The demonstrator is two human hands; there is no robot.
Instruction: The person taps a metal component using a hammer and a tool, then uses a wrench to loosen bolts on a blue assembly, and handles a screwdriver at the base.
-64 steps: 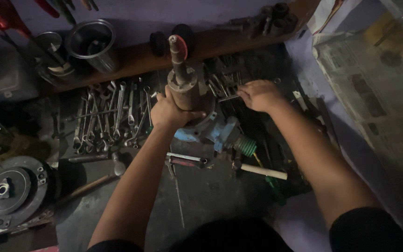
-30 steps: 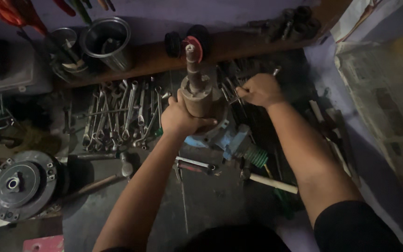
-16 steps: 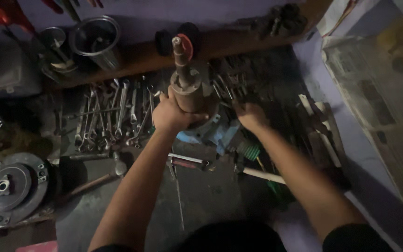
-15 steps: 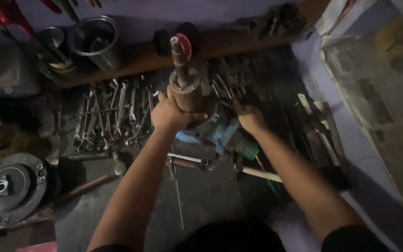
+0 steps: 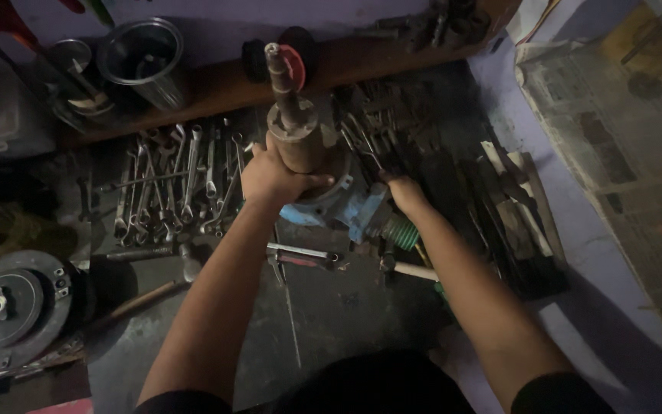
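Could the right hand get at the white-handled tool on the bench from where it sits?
Probably yes. The right hand rests by the blue vise, and the white-handled tool lies just below it on the bench, uncovered.

My right hand [image 5: 406, 192] has dropped from the tools at the back of the bench down beside the blue vise [image 5: 342, 205], nearer me.

Both bare forearms stretch forward from the bottom of the view. The left hand [image 5: 273, 178] is curled in a firm grip, thumb wrapped to the right, wrist straight. The right hand [image 5: 405, 193] reaches lower and farther right, fingers folded downward, forearm angled inward from the elbow, its grasp unclear.
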